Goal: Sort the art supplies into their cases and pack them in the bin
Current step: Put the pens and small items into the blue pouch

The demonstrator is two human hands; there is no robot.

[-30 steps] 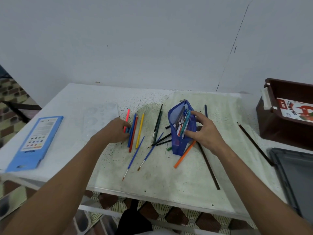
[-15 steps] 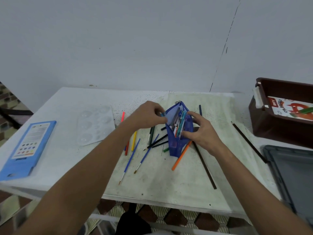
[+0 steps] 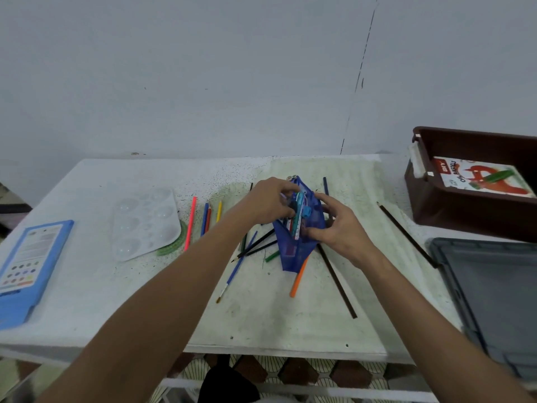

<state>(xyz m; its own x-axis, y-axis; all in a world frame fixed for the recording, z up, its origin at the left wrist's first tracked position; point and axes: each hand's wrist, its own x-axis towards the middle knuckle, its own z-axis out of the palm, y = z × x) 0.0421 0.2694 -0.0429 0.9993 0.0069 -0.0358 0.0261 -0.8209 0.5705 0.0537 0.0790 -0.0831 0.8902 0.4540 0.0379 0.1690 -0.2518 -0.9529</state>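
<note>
A blue mesh pencil pouch [image 3: 302, 242] lies open at the middle of the table, with several pens and pencils sticking out of its mouth. My left hand [image 3: 270, 203] has its fingers curled at the pouch's open mouth and pinches its left edge. My right hand [image 3: 340, 225] grips the pouch's right side. Loose on the table to the left are a pink pencil [image 3: 190, 222], a blue and a red pencil [image 3: 206, 218] and a yellow pencil [image 3: 218, 211]. Black pencils [image 3: 255, 245], a blue brush [image 3: 235, 269] and an orange pencil [image 3: 299, 277] lie around the pouch.
A brown bin [image 3: 430, 205] at the back right holds an oil pastels box [image 3: 479, 178]. A grey lid [image 3: 494, 301] lies in front of it. Two long dark sticks [image 3: 337, 283] lie right of the pouch. A clear palette [image 3: 145, 222] and a blue paint case [image 3: 26, 269] sit at the left.
My left hand left the coloured pencils and came right to the pouch's mouth. My right hand stayed on the pouch, which now stands more upright.
</note>
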